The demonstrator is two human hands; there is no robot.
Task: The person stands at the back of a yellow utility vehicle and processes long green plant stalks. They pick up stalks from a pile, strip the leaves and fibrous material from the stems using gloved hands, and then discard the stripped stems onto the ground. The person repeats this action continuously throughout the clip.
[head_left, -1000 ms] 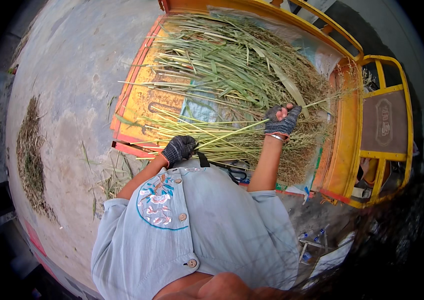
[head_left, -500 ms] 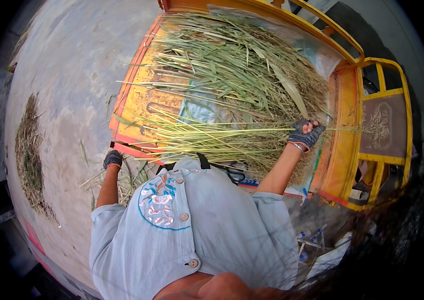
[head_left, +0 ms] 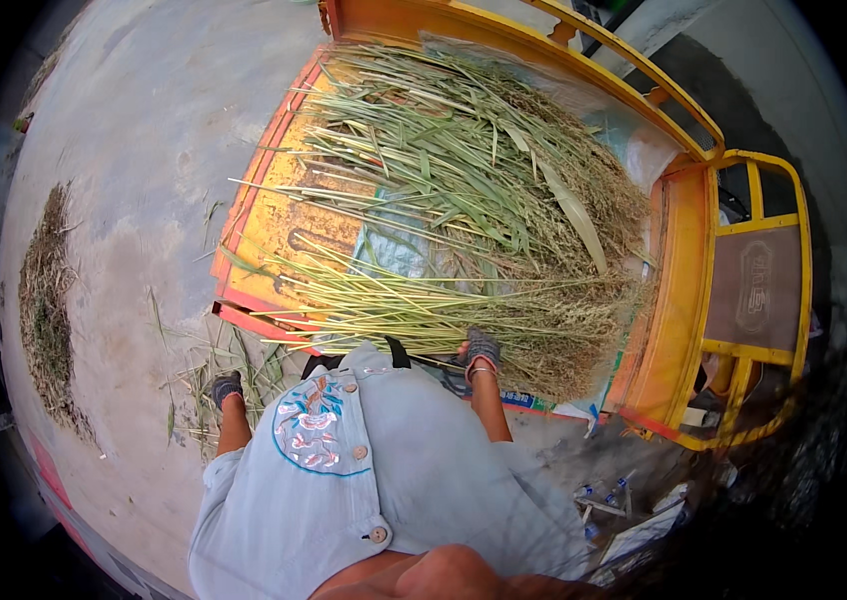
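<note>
Cut green stalks with feathery seed heads lie in a large pile (head_left: 464,150) on a yellow cargo bed (head_left: 259,222). Nearer me is a thinner layer of pale, bare stalks (head_left: 374,300), their seed heads to the right. At the near edge of this layer is my right hand (head_left: 482,352), in a dark knitted glove with bare fingertips. Its fingers are curled in, and whatever they hold is hidden. My left hand (head_left: 227,388), also gloved, hangs low over loose leaves and stalks (head_left: 269,375) on the ground; its fingers are too dark to read.
Yellow rails border the bed's far side, and a yellow-framed seat back (head_left: 756,285) stands at the right. A light blue sheet (head_left: 389,245) lies under the stalks. Dried plant debris (head_left: 49,310) forms a strip on the concrete at left. Scattered litter (head_left: 609,500) lies at lower right.
My right hand has let go of the long stalks by their seed heads and come left and nearer to my body. The left hand has dropped slightly, nearer to me.
</note>
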